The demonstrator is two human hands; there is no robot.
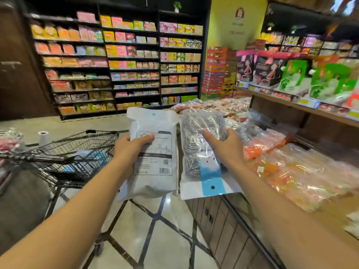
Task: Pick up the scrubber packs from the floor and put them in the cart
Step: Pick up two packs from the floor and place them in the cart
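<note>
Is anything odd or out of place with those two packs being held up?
Mildly. The clear scrubber pack in the right hand is held upside down: its hang hole sits at the bottom. The white pack in the left hand shows its back. Neither looks torn.

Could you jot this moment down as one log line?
left hand: holds white pack | right hand: holds clear scrubber pack | cart: left, not yet loaded

Two bare forearms enter from the 7 and 5 o'clock corners. No sleeve shows on either arm. The left hand (132, 147) and right hand (226, 145) are ungloved. Each thumb shows a short, plain nail. The right hand's fingers (232, 133) are slim, seen from the back of the hand.
</note>
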